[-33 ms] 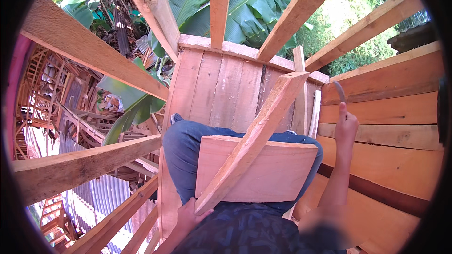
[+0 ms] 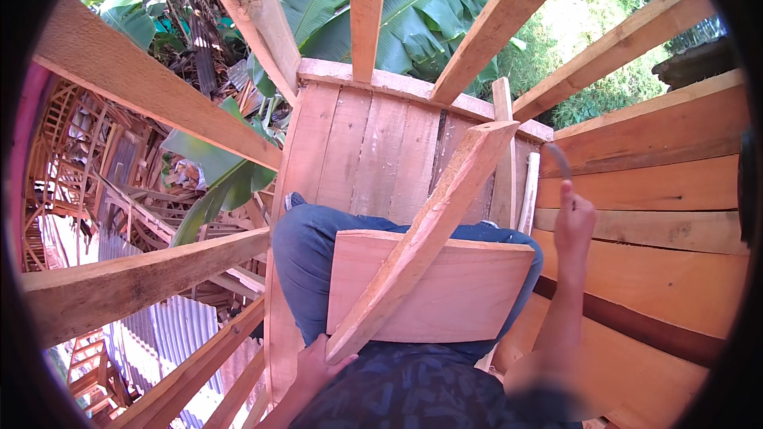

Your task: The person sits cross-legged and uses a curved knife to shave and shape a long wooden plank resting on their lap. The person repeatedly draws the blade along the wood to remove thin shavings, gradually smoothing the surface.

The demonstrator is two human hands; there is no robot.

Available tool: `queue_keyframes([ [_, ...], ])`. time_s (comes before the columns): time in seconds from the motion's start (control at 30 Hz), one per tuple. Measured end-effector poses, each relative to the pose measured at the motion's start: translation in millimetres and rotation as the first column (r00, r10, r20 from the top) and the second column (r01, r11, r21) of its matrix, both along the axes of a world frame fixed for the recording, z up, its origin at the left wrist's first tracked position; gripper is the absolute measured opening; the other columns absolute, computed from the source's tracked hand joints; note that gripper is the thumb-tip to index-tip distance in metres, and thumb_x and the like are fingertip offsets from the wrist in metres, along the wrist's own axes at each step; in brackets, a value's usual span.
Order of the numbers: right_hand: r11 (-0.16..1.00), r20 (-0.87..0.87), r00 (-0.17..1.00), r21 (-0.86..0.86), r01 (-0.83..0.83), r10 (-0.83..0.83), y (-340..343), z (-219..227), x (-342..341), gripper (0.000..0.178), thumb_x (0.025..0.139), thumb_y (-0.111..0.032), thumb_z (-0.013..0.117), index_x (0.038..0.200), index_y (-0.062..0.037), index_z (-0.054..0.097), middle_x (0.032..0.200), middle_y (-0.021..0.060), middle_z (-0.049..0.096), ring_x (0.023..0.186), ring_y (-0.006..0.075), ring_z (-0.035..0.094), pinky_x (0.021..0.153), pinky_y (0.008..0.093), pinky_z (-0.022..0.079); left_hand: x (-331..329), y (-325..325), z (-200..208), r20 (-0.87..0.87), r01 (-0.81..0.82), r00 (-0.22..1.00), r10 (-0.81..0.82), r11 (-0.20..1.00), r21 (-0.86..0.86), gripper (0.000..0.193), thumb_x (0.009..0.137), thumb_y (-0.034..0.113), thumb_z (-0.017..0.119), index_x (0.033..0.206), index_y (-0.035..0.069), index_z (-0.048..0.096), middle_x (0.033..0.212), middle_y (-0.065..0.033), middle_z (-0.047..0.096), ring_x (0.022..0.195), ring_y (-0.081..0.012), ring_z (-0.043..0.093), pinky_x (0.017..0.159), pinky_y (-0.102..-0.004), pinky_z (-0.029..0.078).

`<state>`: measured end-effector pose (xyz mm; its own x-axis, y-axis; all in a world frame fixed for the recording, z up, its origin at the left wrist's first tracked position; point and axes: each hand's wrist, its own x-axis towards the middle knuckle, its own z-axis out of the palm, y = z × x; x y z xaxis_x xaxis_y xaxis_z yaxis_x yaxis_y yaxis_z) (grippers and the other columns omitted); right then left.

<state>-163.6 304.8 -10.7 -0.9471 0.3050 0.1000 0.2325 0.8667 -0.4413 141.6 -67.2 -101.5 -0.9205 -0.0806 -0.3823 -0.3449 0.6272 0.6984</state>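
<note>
My left hand (image 2: 319, 364) is closed around the lower end of a rough-hewn wooden stick (image 2: 429, 230). The stick slants up to the right across a flat wooden board (image 2: 477, 286) that lies over my lap, and its far end is cut to a slant. Out to the right, my right hand (image 2: 574, 222) grips a knife (image 2: 561, 164) with a curved blade pointing up. Motion smears the blade a little, and the fist hides most of the handle. The knife is raised apart from the stick.
I sit on a plank floor (image 2: 346, 147) edged by a beam (image 2: 413, 90). Wooden posts (image 2: 369, 16) rise around it, and a plank wall (image 2: 652, 183) stands close on the right. Narrow wood strips (image 2: 528, 191) lie beyond my right knee. Corrugated sheets (image 2: 179, 338) and scrap timber are below left.
My right hand and the knife have moved slightly left and down, and the blade leans more to the left. My left hand, the stick and the board look nearly the same.
</note>
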Motion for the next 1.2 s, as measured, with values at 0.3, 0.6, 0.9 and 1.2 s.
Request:
queue_keyframes([
  [0.3, 0.875, 0.055, 0.89, 0.167, -0.455, 0.452, -97.0, -18.7, 16.0, 0.061, 0.082, -0.059, 0.058, 0.057, -0.0033, 0.055, 0.053, 0.0151, 0.054, 0.05, 0.0328, 0.057, 0.047, 0.0403, 0.045, 8.4, -0.6, -0.9, 0.051, -0.034, 0.998, 0.032, 0.999, 0.032, 0.059, 0.072, 0.049, 0.076, 0.094, -0.001, 0.054, 0.073, -0.018, 0.061, 0.067, -0.035, 0.065, 0.058, -0.0392, 0.051],
  [0.6, 0.985, 0.066, 0.984, -0.039, 0.166, -0.163, 7.9, -21.3, -37.2, 0.07, 0.091, -0.057, 0.046, 0.067, 0.0076, 0.059, 0.059, 0.0246, 0.055, 0.06, 0.0416, 0.058, 0.055, 0.0466, 0.042, 1.9, 3.6, 6.7, -0.003, -0.026, 1.0, 0.026, 0.998, -0.062, 0.062, 0.072, 0.051, 0.075, 0.097, -0.002, 0.054, 0.074, -0.0197, 0.062, 0.069, -0.0353, 0.065, 0.059, -0.0396, 0.051],
  [0.9, 0.949, 0.019, 0.949, -0.018, -0.315, 0.316, -79.9, -2.8, 30.3, 0.065, 0.087, -0.057, 0.053, 0.06, 0.0018, 0.06, 0.055, 0.0206, 0.055, 0.056, 0.0381, 0.059, 0.053, 0.0446, 0.045, 3.4, 2.3, 4.3, 0.022, -0.052, 0.998, 0.051, 0.997, 0.06, 0.059, 0.071, 0.046, 0.078, 0.099, 0.0, 0.054, 0.077, -0.0207, 0.064, 0.073, -0.0366, 0.066, 0.063, -0.0403, 0.051],
  [1.2, 0.992, -0.025, 0.997, 0.102, -0.069, 0.072, -31.4, -33.3, -38.0, 0.074, 0.088, -0.063, 0.047, 0.06, 0.0044, 0.06, 0.057, 0.0228, 0.056, 0.058, 0.0403, 0.06, 0.055, 0.046, 0.046, 1.4, 12.0, 9.9, 0.08, -0.131, 0.989, 0.128, 0.991, 0.034, 0.059, 0.071, 0.047, 0.078, 0.097, 0.0, 0.054, 0.074, -0.0197, 0.063, 0.071, -0.0365, 0.066, 0.062, -0.0405, 0.051],
])
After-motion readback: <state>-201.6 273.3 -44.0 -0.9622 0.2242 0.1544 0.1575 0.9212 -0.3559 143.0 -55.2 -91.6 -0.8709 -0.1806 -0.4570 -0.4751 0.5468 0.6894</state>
